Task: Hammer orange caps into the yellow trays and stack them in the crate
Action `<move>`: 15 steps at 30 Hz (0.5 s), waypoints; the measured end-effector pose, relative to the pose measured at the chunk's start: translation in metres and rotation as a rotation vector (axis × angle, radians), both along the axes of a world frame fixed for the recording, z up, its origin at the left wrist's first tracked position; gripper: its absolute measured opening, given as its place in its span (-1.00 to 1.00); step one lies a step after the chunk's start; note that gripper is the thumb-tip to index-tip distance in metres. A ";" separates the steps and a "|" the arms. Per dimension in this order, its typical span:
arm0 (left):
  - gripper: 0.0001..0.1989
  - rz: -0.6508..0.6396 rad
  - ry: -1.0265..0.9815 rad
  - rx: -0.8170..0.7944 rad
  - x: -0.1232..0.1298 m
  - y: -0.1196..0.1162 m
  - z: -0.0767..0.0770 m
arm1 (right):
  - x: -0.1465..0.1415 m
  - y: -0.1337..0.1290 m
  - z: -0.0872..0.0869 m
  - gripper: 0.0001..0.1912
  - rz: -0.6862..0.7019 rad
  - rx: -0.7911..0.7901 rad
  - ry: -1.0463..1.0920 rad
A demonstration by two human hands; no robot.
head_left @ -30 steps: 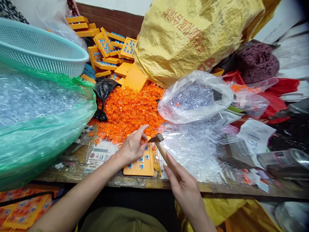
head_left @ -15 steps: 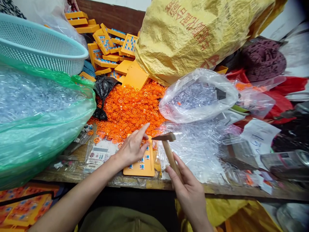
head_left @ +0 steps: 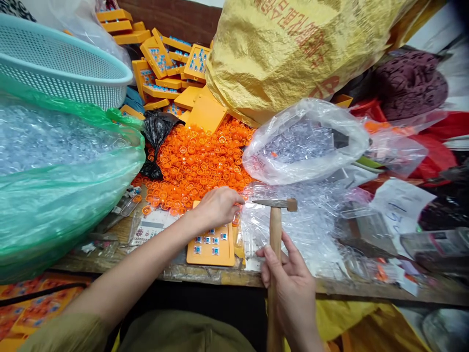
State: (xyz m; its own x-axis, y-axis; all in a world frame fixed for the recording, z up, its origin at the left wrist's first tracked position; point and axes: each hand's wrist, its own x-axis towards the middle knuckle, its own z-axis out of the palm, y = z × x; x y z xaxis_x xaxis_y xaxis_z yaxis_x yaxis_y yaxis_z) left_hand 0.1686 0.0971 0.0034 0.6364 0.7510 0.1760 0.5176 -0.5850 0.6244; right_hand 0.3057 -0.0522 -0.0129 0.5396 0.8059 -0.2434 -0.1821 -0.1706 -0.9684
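In my right hand (head_left: 289,283) is a small hammer (head_left: 275,234) with a wooden handle, gripped partway along. Its metal head points left, over clear plastic pieces. My left hand (head_left: 219,208) is bent over the far edge of an orange plastic plate (head_left: 225,256), its fingertips together beside the clear pieces (head_left: 252,230). Whatever those fingers hold, if anything, is hidden. Rows of small blue-centred parts sit in the plate, partly covered by the left hand. Just beyond lies a heap of orange plastic rings (head_left: 205,156).
A green bag (head_left: 73,205) of clear pieces fills the left, below a light blue basket (head_left: 66,73). Orange plates (head_left: 157,54) are stacked behind. A yellow sack (head_left: 271,63) and a white plastic bag (head_left: 256,161) stand right of the heap. The wooden table edge (head_left: 220,277) runs in front.
My left hand has moved right, off the plate's middle, and its fingers have drawn together. The hammer has moved right and turned more upright, uncovering more of the plate.
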 end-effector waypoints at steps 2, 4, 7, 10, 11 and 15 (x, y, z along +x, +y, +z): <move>-0.81 -0.032 0.023 -0.008 0.010 0.008 0.002 | 0.000 0.000 -0.001 -0.25 0.003 0.003 0.003; -0.78 -0.044 0.030 -0.005 0.013 0.014 0.004 | 0.001 -0.001 -0.002 -0.25 0.000 0.010 0.000; -0.68 -0.021 0.007 0.002 0.002 0.017 0.008 | 0.001 -0.002 -0.005 -0.26 -0.004 0.016 -0.010; -0.62 0.090 -0.117 0.086 -0.024 0.009 0.011 | 0.001 -0.004 -0.005 -0.27 0.011 0.012 -0.025; -0.64 0.127 -0.171 0.150 -0.035 0.003 0.010 | 0.001 -0.005 -0.005 -0.27 0.020 0.011 -0.032; -0.73 0.149 -0.205 0.454 -0.075 -0.034 -0.004 | 0.000 -0.009 -0.001 -0.30 0.063 -0.015 -0.108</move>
State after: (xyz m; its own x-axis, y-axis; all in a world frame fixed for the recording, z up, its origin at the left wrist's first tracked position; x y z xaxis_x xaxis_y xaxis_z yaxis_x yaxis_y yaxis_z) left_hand 0.0937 0.0636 -0.0008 0.4464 0.6502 0.6148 0.5099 -0.7494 0.4224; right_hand 0.3057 -0.0611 -0.0143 0.5118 0.8359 -0.1986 -0.0652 -0.1927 -0.9791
